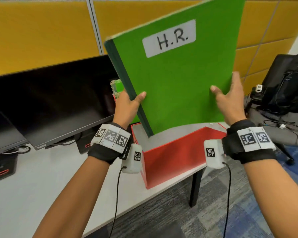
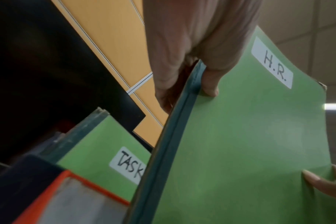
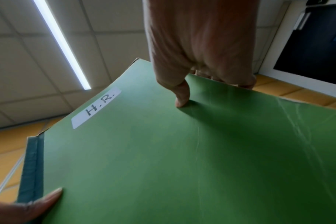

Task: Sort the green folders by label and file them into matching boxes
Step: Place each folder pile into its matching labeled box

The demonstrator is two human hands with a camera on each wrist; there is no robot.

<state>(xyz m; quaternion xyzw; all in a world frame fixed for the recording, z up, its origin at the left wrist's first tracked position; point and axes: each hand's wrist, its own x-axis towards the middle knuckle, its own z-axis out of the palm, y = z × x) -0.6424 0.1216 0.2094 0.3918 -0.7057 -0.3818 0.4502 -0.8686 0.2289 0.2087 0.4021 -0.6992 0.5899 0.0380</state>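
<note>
A green folder (image 1: pixel 175 79) with a white label reading "H.R." (image 1: pixel 169 37) is held upright above an open red box (image 1: pixel 172 157) on the white table. My left hand (image 1: pixel 127 103) grips its dark green spine, thumb on the front cover. My right hand (image 1: pixel 229 98) pinches the folder's right edge, thumb in front and fingers behind. The folder's lower corner hangs over the box's grey inside. In the left wrist view a second green folder (image 2: pixel 98 151) labelled "TASK" stands behind, in a clear holder. The right wrist view shows the H.R. folder (image 3: pixel 163 159) and my thumb (image 3: pixel 181 97) on it.
Two dark monitors (image 1: pixel 50 100) stand at the left on the white table (image 1: pixel 33 177). A yellow partition wall (image 1: pixel 41 31) runs behind. At the right a chair holds a black bag (image 1: pixel 286 83) and cables. The table's edge and carpet lie below.
</note>
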